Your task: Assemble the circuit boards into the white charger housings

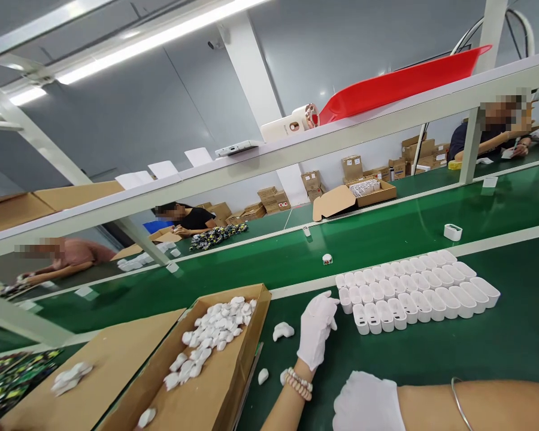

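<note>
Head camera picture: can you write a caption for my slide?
Left hand in a white glove reaches toward rows of small white plastic cases on a green table, beside a brown cardboard box of white parts.

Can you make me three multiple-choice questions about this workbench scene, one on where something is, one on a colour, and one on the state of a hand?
1. Where does the block of white cases lie?
A. inside the cardboard box
B. on the green mat, right of the left hand
C. on the upper shelf

2. What colour is the tray on the upper shelf?
A. red
B. blue
C. yellow

3. What is the left hand doing?
A. gripping a cardboard lid
B. resting inside the box
C. reaching in a white glove to the near corner of the rows of cases

Answers:
1 B, the cases stand in rows on the green mat, apart from the cardboard box of loose white parts.
2 A, the tray lying tilted on the shelf is plainly red.
3 C, its gloved fingers sit at the rows' left end; the right hand rests lower, also gloved.
</note>
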`<act>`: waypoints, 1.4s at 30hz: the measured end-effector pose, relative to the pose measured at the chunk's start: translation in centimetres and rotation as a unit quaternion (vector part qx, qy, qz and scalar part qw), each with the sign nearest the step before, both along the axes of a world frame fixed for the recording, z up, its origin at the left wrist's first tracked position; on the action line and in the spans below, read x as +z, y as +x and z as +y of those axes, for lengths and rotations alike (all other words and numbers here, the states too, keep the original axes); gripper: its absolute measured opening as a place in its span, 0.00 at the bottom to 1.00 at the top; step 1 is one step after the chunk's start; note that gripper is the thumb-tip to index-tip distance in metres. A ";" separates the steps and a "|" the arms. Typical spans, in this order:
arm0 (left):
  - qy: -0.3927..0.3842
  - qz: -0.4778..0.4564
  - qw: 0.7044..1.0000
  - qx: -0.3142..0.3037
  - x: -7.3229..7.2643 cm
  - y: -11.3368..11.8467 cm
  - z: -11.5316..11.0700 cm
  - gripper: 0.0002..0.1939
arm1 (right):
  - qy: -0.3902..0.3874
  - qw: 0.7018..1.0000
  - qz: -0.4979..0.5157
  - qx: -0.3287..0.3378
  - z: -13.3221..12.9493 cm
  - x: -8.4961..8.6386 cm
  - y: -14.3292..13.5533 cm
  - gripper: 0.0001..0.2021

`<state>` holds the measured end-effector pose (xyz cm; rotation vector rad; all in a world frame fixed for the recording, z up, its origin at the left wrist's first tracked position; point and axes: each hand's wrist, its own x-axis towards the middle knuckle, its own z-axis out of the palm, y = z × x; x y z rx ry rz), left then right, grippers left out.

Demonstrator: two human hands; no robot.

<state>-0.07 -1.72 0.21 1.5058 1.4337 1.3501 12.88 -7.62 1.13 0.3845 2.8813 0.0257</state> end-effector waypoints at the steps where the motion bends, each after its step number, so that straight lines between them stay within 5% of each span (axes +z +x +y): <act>1: -0.014 -0.016 1.000 -0.006 -0.1 0.1 0.1 0.15 | -0.004 1.000 -0.001 -0.002 0.0 -0.1 0.0 0.06; 17: -0.089 -0.190 0.977 -0.043 -0.1 1.0 1.1 0.16 | 0.005 0.999 0.036 0.002 0.1 -1.6 0.0 0.06; 23: -0.103 -0.201 0.974 -0.032 0.0 1.1 1.2 0.16 | 0.012 0.999 0.041 0.002 0.1 -2.0 -0.1 0.06; 33: -0.127 -0.199 0.971 -0.032 0.0 1.1 1.2 0.14 | -0.002 1.000 -0.009 0.000 -0.2 0.4 0.1 0.06; 42: -0.127 -0.195 0.972 -0.035 0.5 0.8 0.1 0.12 | 0.007 1.000 0.029 -0.002 0.0 -1.1 0.0 0.06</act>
